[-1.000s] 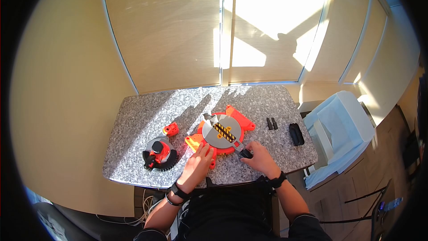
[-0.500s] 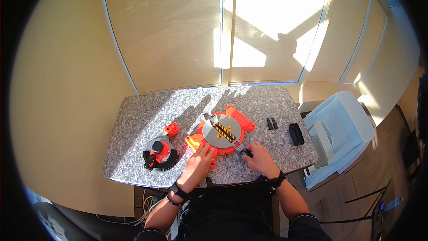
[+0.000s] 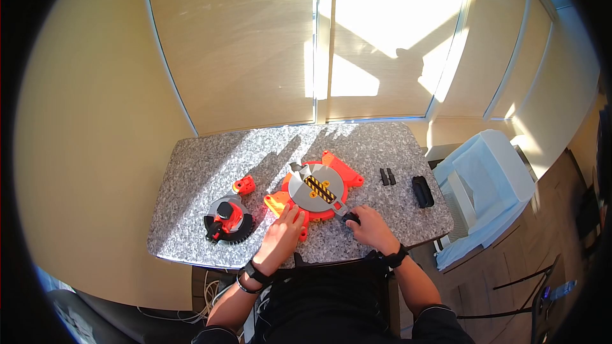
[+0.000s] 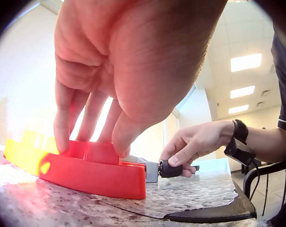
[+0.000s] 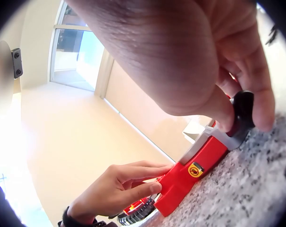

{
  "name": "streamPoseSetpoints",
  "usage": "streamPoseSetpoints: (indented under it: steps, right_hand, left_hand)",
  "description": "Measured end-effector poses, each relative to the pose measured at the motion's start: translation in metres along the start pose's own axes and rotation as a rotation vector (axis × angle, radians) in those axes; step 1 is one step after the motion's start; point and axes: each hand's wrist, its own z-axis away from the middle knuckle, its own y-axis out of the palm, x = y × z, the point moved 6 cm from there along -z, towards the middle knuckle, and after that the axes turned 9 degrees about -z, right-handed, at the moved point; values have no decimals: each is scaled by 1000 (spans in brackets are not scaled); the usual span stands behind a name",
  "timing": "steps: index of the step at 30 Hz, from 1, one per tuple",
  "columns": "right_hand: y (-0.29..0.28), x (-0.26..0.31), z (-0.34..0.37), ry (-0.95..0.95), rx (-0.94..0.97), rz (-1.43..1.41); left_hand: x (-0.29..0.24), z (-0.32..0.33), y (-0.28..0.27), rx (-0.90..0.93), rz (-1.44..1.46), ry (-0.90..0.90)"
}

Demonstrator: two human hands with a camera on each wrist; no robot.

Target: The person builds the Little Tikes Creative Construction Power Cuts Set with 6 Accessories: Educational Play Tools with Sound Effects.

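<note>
We grip black knob (image 3: 351, 217) of miter-saw base (image 3: 345, 171) with right hand (image 3: 373, 229); left hand (image 3: 280, 237), fingers extended, rests on base, ahead between hands. Saw head (image 3: 227, 222), leftward, unattached; black strips (image 3: 384, 176), rightward, loose.

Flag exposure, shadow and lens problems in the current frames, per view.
Head: fisheye curvature, black corners, sun patches burnt out on the pale panels, shadows across the tabletop. Left wrist: glare turns one end of the red base yellow. Right wrist: left side washed out, view tilted, tabletop speckle soft at lower right.
</note>
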Motion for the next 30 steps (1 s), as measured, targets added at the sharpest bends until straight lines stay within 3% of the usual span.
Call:
streamPoseSetpoints:
  steps: [30]
  right_hand:
    - [2, -18, -7, -23, 66, -66]
  left_hand:
    - [1, 0, 3, 9, 4, -7]
